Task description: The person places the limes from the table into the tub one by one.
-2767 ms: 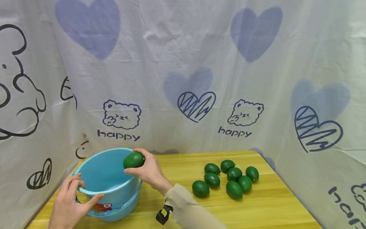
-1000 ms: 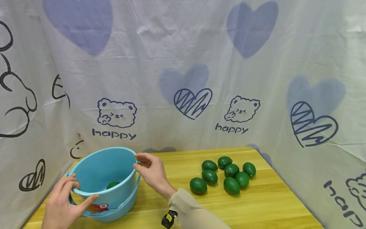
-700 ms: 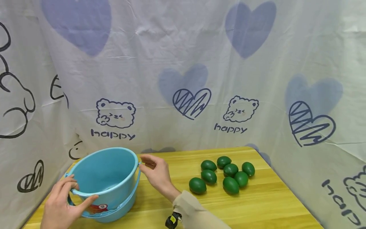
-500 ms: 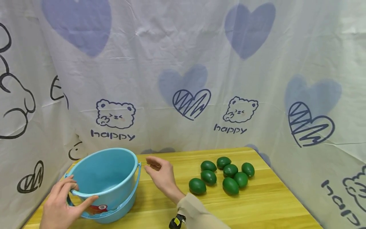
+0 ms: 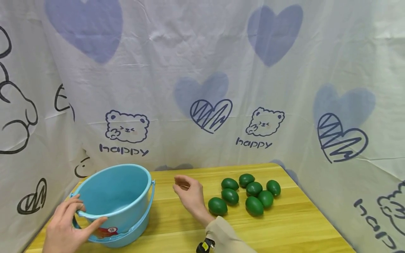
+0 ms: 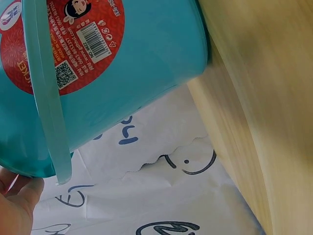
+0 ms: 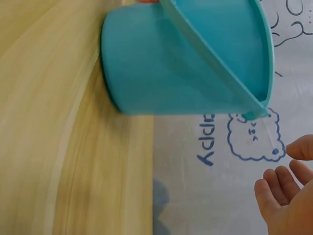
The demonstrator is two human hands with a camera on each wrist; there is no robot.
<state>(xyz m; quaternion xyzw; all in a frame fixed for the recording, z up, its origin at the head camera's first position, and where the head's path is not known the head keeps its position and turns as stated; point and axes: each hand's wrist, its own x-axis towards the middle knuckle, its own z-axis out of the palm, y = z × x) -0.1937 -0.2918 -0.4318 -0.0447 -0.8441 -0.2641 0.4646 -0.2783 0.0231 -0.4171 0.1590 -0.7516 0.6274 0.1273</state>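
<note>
A light blue plastic bucket (image 5: 124,211) with a red label (image 6: 93,44) stands at the left of the table. My left hand (image 5: 64,223) grips its near left rim, fingers over the edge and thumb along the outside. The bucket's handle (image 7: 210,54) hangs down across the front. To the bucket's right, my right hand (image 5: 191,196) is in the air, fingers loosely bent and nothing between them. Several dark green, egg-shaped fruits (image 5: 230,196) with small pointed tips lie grouped to the right of that hand. The near wall hides the bucket's bottom in the head view.
The yellow wood-grain table (image 5: 281,228) has its back edge close to a hanging white cloth (image 5: 177,147) printed with hearts and bears. More cloth closes off both sides. A black band with a small device (image 5: 205,246) sits at the right sleeve's cuff.
The right hand held a green fruit over the bucket, let it go inside, then drew away to the right toward the other fruits. The left hand has kept its hold on the rim.
</note>
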